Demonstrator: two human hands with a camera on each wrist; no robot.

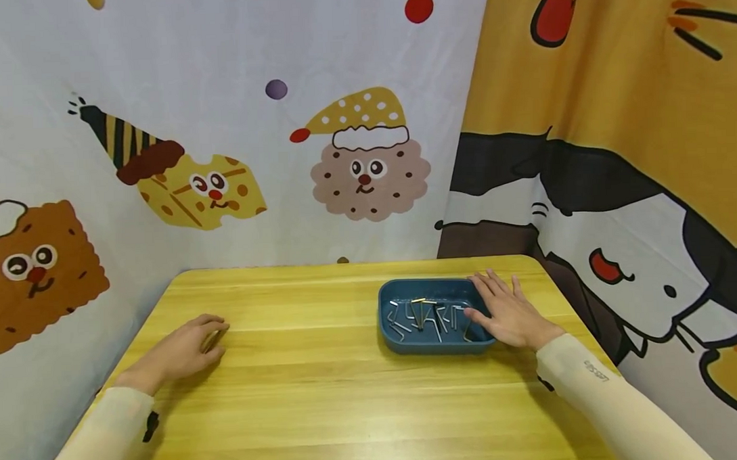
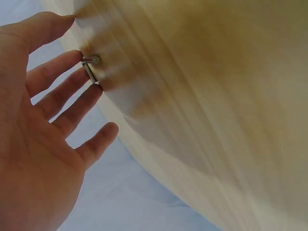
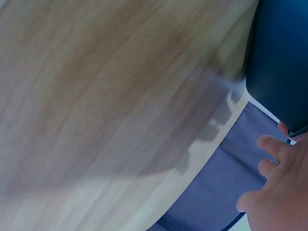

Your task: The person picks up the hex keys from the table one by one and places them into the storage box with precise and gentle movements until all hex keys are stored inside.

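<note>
A dark blue plastic bin (image 1: 436,347) stands at the right of the table and holds several small L-shaped metal hex keys, some silver, some brassy or dark. At its right end my right hand (image 1: 510,314) rests on the rim, fingers spread and thumb reaching over the inside. The right wrist view shows the bin's outer wall (image 3: 281,57) beside those fingers. Over at the table's left side is my left hand (image 1: 186,350), its fingers loosely bent and thumb apart. Just at its fingertips, in the left wrist view, lies a bent metal piece like a hex key (image 2: 90,73).
The yellow wood-grain table (image 1: 301,408) has rounded back corners. Behind it hangs a white curtain (image 1: 228,45) with cartoon snacks. An orange cartoon curtain (image 1: 509,83) runs along the right side, close to the table's edge.
</note>
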